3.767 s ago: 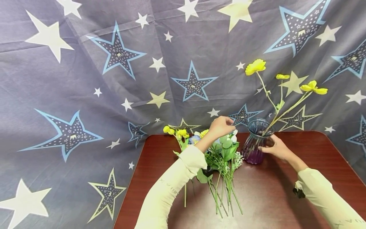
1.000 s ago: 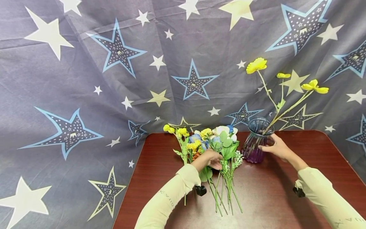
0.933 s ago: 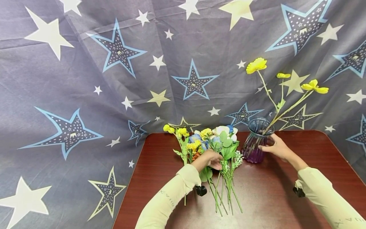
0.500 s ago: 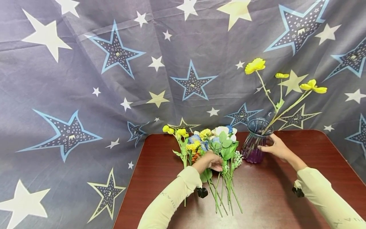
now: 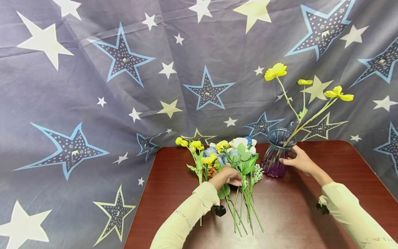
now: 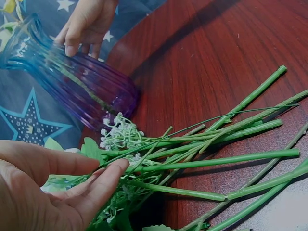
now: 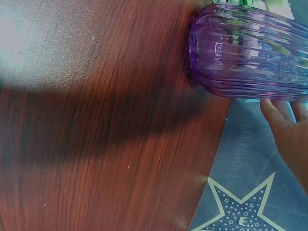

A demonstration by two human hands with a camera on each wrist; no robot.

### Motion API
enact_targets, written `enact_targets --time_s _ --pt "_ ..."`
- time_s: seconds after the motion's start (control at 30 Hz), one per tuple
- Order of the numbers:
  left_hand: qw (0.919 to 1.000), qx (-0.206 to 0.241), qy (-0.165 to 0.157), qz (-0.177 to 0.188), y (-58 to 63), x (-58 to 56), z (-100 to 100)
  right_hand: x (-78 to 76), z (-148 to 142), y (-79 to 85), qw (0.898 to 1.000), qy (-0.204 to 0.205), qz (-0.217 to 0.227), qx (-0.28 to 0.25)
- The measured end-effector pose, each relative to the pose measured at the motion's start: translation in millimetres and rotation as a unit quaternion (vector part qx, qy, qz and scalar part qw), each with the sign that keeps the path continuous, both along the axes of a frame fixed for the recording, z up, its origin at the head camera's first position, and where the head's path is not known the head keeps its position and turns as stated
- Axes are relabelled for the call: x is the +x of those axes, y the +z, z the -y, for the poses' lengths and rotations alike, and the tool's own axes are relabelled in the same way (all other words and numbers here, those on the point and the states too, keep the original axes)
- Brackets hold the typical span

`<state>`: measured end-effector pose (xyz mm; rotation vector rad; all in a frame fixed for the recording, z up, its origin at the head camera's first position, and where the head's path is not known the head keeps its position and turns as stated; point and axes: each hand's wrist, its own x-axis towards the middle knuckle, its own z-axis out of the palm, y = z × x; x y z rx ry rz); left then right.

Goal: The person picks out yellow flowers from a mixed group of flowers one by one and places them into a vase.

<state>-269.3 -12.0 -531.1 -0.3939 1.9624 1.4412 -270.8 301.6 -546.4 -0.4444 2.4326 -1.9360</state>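
Observation:
In the head view, my left hand point(image 5: 228, 175) is low among the stems of a pile of artificial flowers. The left wrist view shows its thumb and fingertips pinching a thin green stem point(image 6: 231, 113). Beside those fingers are green leaves point(image 5: 248, 164) and a small white-flowered sprig point(image 6: 122, 134). My right hand point(image 5: 300, 160) holds the ribbed blue-to-purple glass vase point(image 5: 275, 160) from its right side, thumb in front and fingers partly hidden behind. The vase stands upright, with a branching yellow flower point(image 5: 275, 71) leaning right out of its mouth.
Yellow flowers point(image 5: 196, 145) lie at the pile's left, next to blue, white and orange blooms. Stem ends fan toward the front of the reddish-brown table point(image 5: 280, 214). A star-patterned cloth point(image 5: 149, 103) hangs right behind the table's back edge.
Since the oldest frame, my left hand has come down from above the blooms to the stems. Over the last second its fingers have drawn together slightly. My right hand stays on the vase.

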Motion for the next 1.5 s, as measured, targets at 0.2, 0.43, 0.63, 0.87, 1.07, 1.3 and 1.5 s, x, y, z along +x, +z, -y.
enact_targets --time_s 0.2,0.43,0.63,0.87,1.07,1.3,1.5 --pt "0.9999 0.001 0.014 -0.004 -1.2 0.9 -1 -1.2 0 0.7 1.000 0.002 -0.007 0.003" --pt "0.9998 0.005 0.019 -0.001 -4.0 0.1 0 -1.6 0 0.5 1.000 -0.002 -0.007 0.013" --pt "0.9999 0.009 0.009 -0.005 -1.1 0.3 1 -1.1 0 2.1 1.000 -0.002 -0.007 0.011" --pt "0.9999 0.004 0.006 -0.010 -0.1 -2.1 2 -0.6 -1 3.1 1.000 -0.006 0.000 0.011" --pt "0.9998 0.005 0.003 -0.017 1.2 0.2 4 -0.3 -3 -0.3 1.000 -0.011 -0.001 0.020" --pt "0.9995 0.011 -0.009 -0.027 3.0 3.2 9 -0.3 -2 -2.4 1.000 -0.011 -0.004 0.017" --pt "0.9990 0.013 0.001 -0.042 3.5 3.4 13 0.1 -1 -1.7 1.000 -0.011 0.001 0.020"
